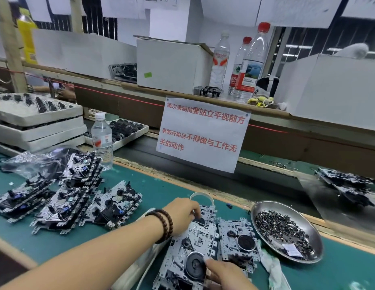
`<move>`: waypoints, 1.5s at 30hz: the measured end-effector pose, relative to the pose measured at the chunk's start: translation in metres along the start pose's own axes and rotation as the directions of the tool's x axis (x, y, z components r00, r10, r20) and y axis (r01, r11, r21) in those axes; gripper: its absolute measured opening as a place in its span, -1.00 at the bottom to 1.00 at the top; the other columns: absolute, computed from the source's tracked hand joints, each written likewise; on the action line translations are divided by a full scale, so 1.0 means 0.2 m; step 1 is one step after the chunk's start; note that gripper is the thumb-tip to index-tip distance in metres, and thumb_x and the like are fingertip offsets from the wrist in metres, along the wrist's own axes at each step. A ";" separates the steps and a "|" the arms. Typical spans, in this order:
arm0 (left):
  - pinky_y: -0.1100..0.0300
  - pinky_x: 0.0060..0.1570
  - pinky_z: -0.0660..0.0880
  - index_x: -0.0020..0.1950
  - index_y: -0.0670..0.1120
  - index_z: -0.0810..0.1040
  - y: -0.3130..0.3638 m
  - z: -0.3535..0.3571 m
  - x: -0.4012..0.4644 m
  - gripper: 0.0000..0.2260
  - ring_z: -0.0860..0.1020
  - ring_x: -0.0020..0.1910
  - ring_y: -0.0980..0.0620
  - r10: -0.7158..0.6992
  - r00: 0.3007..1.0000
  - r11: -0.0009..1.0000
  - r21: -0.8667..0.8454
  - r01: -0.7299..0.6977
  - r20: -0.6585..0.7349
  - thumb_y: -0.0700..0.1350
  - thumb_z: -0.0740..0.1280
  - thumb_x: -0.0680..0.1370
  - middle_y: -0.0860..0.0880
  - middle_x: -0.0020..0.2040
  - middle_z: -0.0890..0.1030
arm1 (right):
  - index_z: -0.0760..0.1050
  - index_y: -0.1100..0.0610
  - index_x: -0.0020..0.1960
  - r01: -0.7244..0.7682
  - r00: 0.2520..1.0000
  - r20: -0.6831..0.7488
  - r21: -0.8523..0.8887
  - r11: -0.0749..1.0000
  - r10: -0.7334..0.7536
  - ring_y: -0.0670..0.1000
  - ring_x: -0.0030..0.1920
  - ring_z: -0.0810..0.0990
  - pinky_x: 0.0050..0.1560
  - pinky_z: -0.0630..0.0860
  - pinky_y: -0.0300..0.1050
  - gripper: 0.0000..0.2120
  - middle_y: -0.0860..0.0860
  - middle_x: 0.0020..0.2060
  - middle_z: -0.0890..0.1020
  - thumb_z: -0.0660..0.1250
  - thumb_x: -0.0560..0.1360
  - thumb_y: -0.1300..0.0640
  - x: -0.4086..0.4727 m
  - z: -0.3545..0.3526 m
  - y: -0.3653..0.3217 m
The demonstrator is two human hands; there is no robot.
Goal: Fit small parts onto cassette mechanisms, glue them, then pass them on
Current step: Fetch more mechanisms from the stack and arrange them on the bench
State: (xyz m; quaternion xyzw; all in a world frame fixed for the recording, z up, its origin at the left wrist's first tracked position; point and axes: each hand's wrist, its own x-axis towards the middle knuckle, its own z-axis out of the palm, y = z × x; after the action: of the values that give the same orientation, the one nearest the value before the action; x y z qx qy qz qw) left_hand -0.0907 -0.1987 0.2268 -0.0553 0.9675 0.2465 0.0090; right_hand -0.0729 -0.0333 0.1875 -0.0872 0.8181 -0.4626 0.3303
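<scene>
Resting under both hands' fingers point(194, 214), cassette mechanism point(195, 248)

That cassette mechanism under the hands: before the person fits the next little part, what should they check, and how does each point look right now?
1. Mechanism lies flat on the green mat: ok.
2. Right hand steadies it at the near end, beside the black wheel: ok.
3. Left hand has a small part pinched and ready: cannot tell, the fingertips hide it.
4. Metal dish of small black parts sits close on the right, well stocked: ok.
5. Next mechanism is waiting alongside: ok.
6. Glue is at hand: cannot tell, no glue container is clearly visible.
</scene>
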 end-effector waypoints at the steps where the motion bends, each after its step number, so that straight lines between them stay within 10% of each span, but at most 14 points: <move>1: 0.23 0.10 0.42 0.13 -0.05 0.54 -0.01 0.00 0.00 -0.78 0.50 0.06 0.07 0.001 1.000 1.000 0.009 -0.001 0.005 -0.22 0.14 0.60 -0.01 0.14 0.55 | 0.38 0.52 0.21 -0.048 0.998 0.036 0.119 0.992 0.044 0.36 0.25 0.43 -0.26 0.51 -0.26 -0.69 0.45 0.22 0.43 0.18 0.57 0.32 0.01 0.00 0.00; 5: 0.23 0.08 0.39 0.15 -0.07 0.53 -0.01 0.00 0.02 -0.78 0.49 0.07 0.04 0.010 1.000 0.999 0.036 -0.011 0.030 -0.22 0.15 0.60 -0.04 0.15 0.54 | 0.32 0.40 0.35 -0.002 0.999 0.043 0.043 0.999 0.000 0.13 0.39 0.35 0.38 0.28 -0.14 -0.58 0.21 0.33 0.42 0.25 0.56 0.23 0.01 -0.11 0.05; 9: 0.13 0.17 0.42 0.17 -0.10 0.50 0.00 0.03 0.03 -0.79 0.47 0.14 -0.04 -0.008 0.999 0.993 0.120 0.002 0.050 -0.21 0.13 0.61 -0.08 0.18 0.49 | 0.42 0.26 0.20 -0.057 0.997 0.054 -0.055 0.997 0.060 0.00 0.09 0.58 0.11 0.50 -0.28 -0.70 0.07 -0.02 0.56 0.25 0.55 0.10 0.00 -0.10 -0.05; 16: -0.02 0.19 0.42 0.38 -0.13 0.30 0.02 0.06 -0.02 -0.66 0.43 0.21 -0.16 -0.044 0.971 0.953 0.302 -0.030 0.235 -0.14 0.12 0.60 -0.17 0.28 0.38 | 0.01 0.14 0.47 0.088 0.993 -0.028 -0.435 0.896 -0.112 0.08 0.33 0.31 0.21 0.31 -0.15 -0.40 0.12 0.39 0.21 0.19 0.55 0.03 0.03 -0.08 -0.16; 23: 0.02 0.18 0.43 0.36 -0.08 0.35 -0.01 -0.12 -0.04 -0.67 0.45 0.20 -0.09 0.031 0.998 0.969 0.241 -0.045 0.060 -0.07 0.16 0.60 -0.12 0.29 0.41 | 0.26 0.00 0.35 0.133 0.984 0.027 -0.760 0.636 -0.174 0.03 0.18 0.48 0.15 0.43 -0.13 -0.62 0.05 0.30 0.38 0.12 0.56 -0.05 0.04 -0.08 -0.24; 30: -0.14 0.27 0.31 0.42 0.00 0.21 -0.41 -0.36 -0.07 -0.53 0.23 0.38 -0.14 -0.351 0.906 0.845 0.336 0.416 -0.237 0.09 0.21 0.55 -0.07 0.41 0.24 | 0.36 -0.04 0.27 0.168 0.981 0.066 -0.768 0.618 -0.185 -0.20 -0.27 0.52 -0.38 0.36 -0.37 -0.72 -0.11 -0.08 0.54 0.10 0.58 0.00 0.06 -0.13 -0.28; 36: -0.34 0.34 0.07 0.52 0.10 -0.20 -0.62 -0.18 -0.07 -0.06 -0.08 0.49 -0.22 -0.606 0.794 0.716 0.396 0.575 -0.056 0.38 0.29 0.36 -0.04 0.54 -0.16 | 0.41 -0.06 0.23 0.150 0.984 0.052 -0.758 0.635 -0.170 -0.13 -0.06 0.61 -0.15 0.47 -0.31 -0.74 -0.08 0.10 0.58 0.11 0.58 -0.02 0.03 -0.14 -0.29; 45: -0.33 0.30 0.17 0.50 0.09 -0.29 -0.68 -0.15 -0.02 -0.11 0.08 0.46 -0.23 -0.666 0.734 0.651 0.377 0.659 -0.133 0.25 0.29 0.45 -0.10 0.53 -0.06 | 0.45 -0.14 0.21 0.136 0.983 0.020 -0.755 0.642 -0.184 -0.17 -0.20 0.65 -0.27 0.46 -0.40 -0.73 -0.07 0.13 0.57 0.11 0.57 0.04 0.03 -0.17 -0.24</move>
State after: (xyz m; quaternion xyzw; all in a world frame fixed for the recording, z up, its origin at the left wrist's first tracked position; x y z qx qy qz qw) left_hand -0.0714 -0.3308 0.1880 -0.3990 0.9090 0.0235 0.1178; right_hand -0.1066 -0.0390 0.2367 -0.2744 0.9343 -0.1119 0.1981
